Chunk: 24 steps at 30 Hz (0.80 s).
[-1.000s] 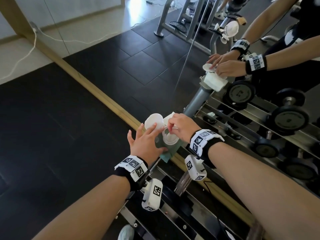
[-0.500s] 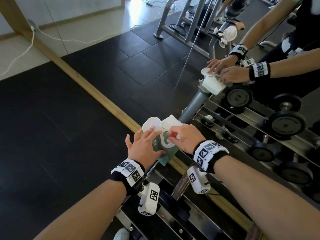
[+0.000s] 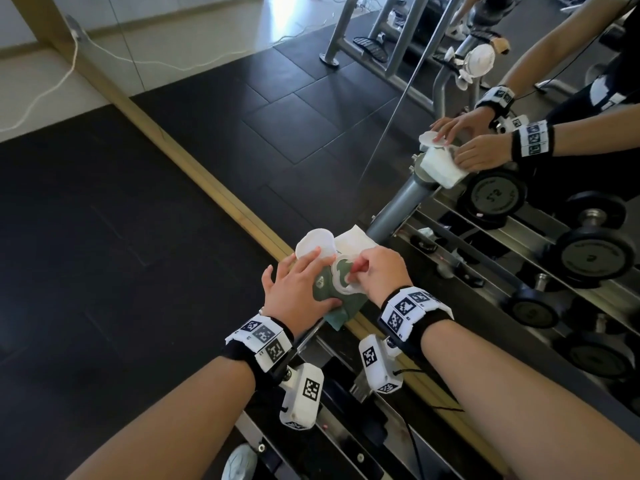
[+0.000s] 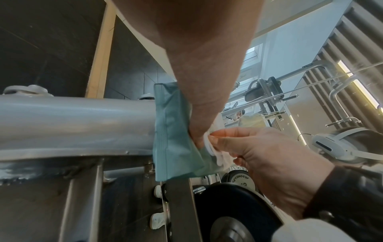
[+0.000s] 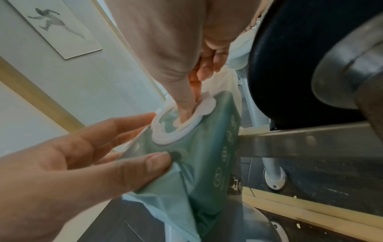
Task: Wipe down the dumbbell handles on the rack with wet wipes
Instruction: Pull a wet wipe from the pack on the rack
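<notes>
Your left hand [image 3: 294, 292] grips the pack [image 3: 323, 289] on the rack tube [image 4: 72, 122], and your right hand [image 3: 379, 271] has just dipped into its opening, pinching a wipe [image 5: 179, 123], so wiping comes next.

The head camera looks steeply down on the wipes pack [image 3: 343, 311] from well above. Both wrist cameras look up at it from close below, on opposite sides.

- The wet wipes pack [image 3: 343, 313] sits atop the rack post [image 4: 72, 121].
- Your left hand [image 3: 294, 289] lies at its left, right hand [image 3: 381, 271] at its right.
</notes>
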Each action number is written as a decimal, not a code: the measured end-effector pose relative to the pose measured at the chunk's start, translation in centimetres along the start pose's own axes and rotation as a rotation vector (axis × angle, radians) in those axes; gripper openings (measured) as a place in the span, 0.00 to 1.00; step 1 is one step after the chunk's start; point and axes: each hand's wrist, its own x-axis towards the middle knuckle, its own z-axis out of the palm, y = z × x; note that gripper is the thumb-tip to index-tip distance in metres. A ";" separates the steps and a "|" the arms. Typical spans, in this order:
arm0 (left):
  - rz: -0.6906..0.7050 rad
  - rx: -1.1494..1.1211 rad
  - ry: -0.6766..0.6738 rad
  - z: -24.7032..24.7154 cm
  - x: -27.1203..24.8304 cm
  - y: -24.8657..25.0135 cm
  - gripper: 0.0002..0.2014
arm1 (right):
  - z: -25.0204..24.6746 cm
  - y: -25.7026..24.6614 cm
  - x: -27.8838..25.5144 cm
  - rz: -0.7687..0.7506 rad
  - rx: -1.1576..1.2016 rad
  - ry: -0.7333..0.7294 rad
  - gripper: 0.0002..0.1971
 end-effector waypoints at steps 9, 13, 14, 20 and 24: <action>0.008 -0.095 0.018 0.5 0.3 0.1 0.42 | 0.3 -0.3 -0.1 -0.088 -0.205 -0.035 0.01; -0.033 -0.133 0.022 1.3 0.5 1.2 0.45 | 0.1 0.2 -0.4 -0.102 -0.156 -0.052 0.06; -0.041 -0.133 0.025 1.5 0.6 1.5 0.46 | 0.0 0.3 -0.6 -0.113 -0.175 -0.058 0.06; -0.061 -0.142 0.027 1.9 1.1 1.9 0.44 | -0.8 0.7 -0.9 -0.204 -0.160 -0.101 0.05; -0.053 -0.164 0.044 2.0 1.1 1.8 0.43 | -1.6 0.7 -1.0 -0.162 0.013 -0.051 0.04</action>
